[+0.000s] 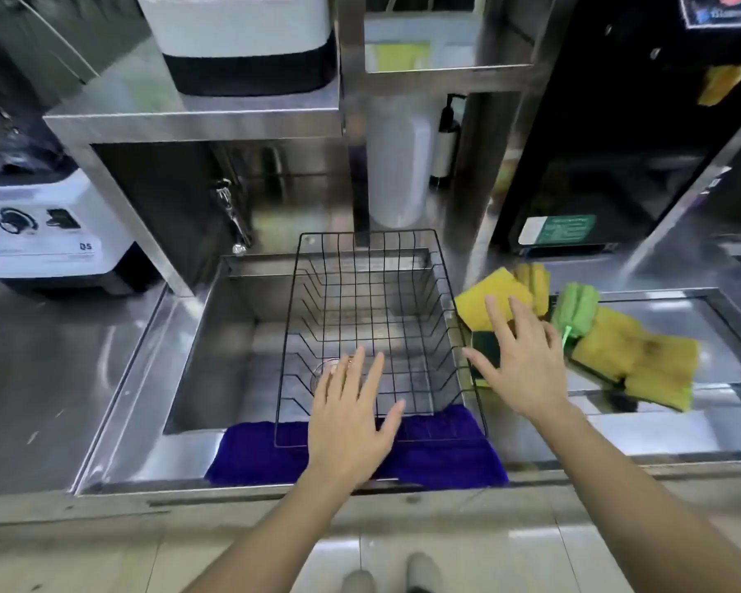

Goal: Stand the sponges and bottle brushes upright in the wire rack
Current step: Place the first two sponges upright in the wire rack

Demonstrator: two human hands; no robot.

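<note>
Both our hands are spread, holding nothing: left hand (351,410) over the empty wire rack (377,331), right hand (520,357) reaching toward sponges (495,297) and a green bottle brush (576,308) heaped on the counter's right side; next comes gripping one.

A steel tabletop (61,378) with a sunken sink (232,336) is seen, on which a blue cloth (445,455), a wire rack (377,318), yellow sponges (642,361), a green brush (576,308) and a white blender base (48,237) are laid.

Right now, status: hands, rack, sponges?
Left hand open over the wire rack, right hand open over the sponges. Rack empty, spanning the sink. Sponges and green brush piled right of it. Nothing blocking.
</note>
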